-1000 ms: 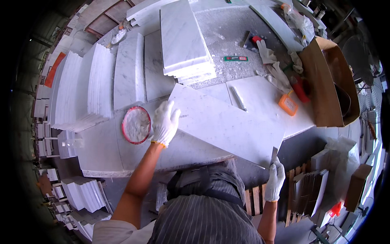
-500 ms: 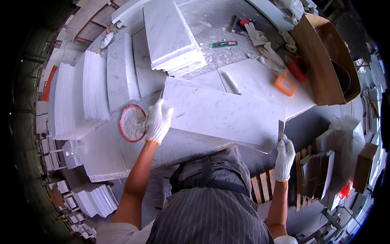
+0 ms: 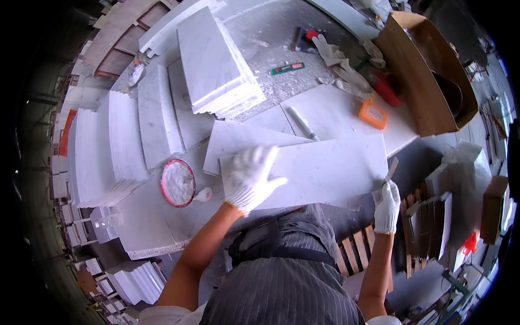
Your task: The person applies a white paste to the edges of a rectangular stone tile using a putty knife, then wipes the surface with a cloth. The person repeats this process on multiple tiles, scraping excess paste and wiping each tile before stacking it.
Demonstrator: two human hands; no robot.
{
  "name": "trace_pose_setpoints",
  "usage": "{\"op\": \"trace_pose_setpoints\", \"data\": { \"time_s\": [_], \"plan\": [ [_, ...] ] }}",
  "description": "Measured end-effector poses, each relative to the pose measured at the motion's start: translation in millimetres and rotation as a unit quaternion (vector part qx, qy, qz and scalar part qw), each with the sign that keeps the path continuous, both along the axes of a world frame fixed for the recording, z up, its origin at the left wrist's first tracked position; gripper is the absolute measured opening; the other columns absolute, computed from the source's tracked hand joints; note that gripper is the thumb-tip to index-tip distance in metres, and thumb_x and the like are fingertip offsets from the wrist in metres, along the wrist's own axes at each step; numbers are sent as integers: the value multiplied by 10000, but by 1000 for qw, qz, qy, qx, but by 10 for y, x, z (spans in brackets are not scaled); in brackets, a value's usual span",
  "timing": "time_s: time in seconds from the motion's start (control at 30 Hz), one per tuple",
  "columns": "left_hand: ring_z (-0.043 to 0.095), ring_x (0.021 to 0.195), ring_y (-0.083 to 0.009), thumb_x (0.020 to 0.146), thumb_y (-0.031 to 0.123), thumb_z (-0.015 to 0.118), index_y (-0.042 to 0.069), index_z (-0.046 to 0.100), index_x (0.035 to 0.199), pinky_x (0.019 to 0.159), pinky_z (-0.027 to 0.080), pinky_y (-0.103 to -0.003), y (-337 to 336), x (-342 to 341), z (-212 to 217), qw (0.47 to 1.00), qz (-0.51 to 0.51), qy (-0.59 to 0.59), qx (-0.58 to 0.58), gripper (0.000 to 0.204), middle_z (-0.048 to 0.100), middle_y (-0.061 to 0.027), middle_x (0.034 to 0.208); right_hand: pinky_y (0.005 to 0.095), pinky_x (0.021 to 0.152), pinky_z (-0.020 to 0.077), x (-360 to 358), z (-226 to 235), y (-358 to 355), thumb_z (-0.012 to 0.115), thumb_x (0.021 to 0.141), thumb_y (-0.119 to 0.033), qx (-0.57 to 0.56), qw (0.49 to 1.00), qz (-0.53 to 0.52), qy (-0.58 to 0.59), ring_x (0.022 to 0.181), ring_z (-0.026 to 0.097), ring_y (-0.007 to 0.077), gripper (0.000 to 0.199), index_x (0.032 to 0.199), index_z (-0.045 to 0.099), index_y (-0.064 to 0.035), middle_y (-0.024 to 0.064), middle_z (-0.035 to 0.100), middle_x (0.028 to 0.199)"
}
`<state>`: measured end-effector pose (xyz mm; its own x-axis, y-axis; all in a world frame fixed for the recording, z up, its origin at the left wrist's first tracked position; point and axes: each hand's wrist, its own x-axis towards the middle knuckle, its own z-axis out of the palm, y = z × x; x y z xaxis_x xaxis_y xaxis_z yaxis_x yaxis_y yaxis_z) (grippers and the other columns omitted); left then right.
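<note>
A white marble tile [image 3: 325, 168] with faint grey veining lies crosswise in front of me, overlapping another marble tile [image 3: 216, 142] at its left. My left hand [image 3: 252, 179], in a white knit glove, is over the left part of the upper tile, fingers spread and blurred by motion; whether it touches is unclear. At the tile's right end my gloved right hand [image 3: 387, 208] is closed around a small flat scraper [image 3: 392, 169], its blade pointing up. Left of the tiles sits a red-rimmed bowl [image 3: 177, 183] of white paste, with a small white handle-like piece [image 3: 203, 194] beside it.
Stacked marble tiles [image 3: 214, 65] stand beyond, with more upright tiles [image 3: 89, 157] at the left. A white marker-like stick [image 3: 303, 123], green cutter [image 3: 287, 68], orange bottle [image 3: 373, 115] and loose gloves [image 3: 330, 53] lie farther off. A cardboard box [image 3: 414, 81] stands at the far right.
My left hand has moved right, from the tile's left end beside the bowl to over its surface. The upper tile has shifted, exposing more of the one beneath. My right hand still grips the scraper.
</note>
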<state>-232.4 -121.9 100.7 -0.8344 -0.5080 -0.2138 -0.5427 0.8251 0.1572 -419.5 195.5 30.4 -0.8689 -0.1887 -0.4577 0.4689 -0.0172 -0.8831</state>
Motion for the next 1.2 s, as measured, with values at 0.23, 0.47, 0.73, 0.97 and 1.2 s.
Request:
{"op": "trace_pose_setpoints", "data": {
  "time_s": [0.23, 0.47, 0.73, 0.97, 1.2],
  "plan": [
    [478, 1247, -344, 723, 542, 785, 144, 447, 1420, 1039, 381, -516, 134, -611, -175, 984, -168, 64, 11, 870, 497, -157, 1321, 271, 781, 511, -17, -132, -211, 584, 999, -145, -186, 981, -55, -19, 893, 624, 106, 91, 1045, 651, -104, -13, 667, 1011],
    [581, 1068, -364, 691, 519, 815, 124, 443, 1424, 918, 469, -464, 90, -895, 27, 985, -167, -3, 46, 912, 570, -160, 1167, 217, 616, 427, 13, -62, -275, 609, 987, -120, -154, 980, -118, 51, 706, 539, 53, 51, 987, 645, -85, -31, 631, 881],
    [620, 1132, -260, 867, 447, 720, -29, 588, 1268, 964, 476, -347, -623, -1241, -35, 884, -115, -75, 447, 636, 667, -192, 1202, 247, 711, 474, -182, 303, -427, 547, 1023, -122, -198, 974, -53, 93, 815, 594, 97, 81, 1018, 613, -75, -4, 636, 936],
    [591, 851, -174, 914, 465, 672, -63, 652, 1039, 777, 485, -342, -475, -1064, 500, 922, 19, -66, 380, 543, 666, -128, 915, 267, 839, 513, -442, 720, -572, 598, 1000, -136, -321, 939, 49, 113, 942, 636, 121, 143, 1119, 630, -64, 26, 677, 1048],
    [518, 807, -65, 970, 297, 647, 6, 674, 988, 724, 429, -236, -427, -132, 1125, 808, 273, 279, 441, 293, 610, 27, 849, 360, 959, 503, -934, 1353, -1132, 604, 1001, -209, -357, 919, 64, 155, 1083, 630, 194, 188, 1142, 594, -86, 81, 641, 1232]
  ]
}}
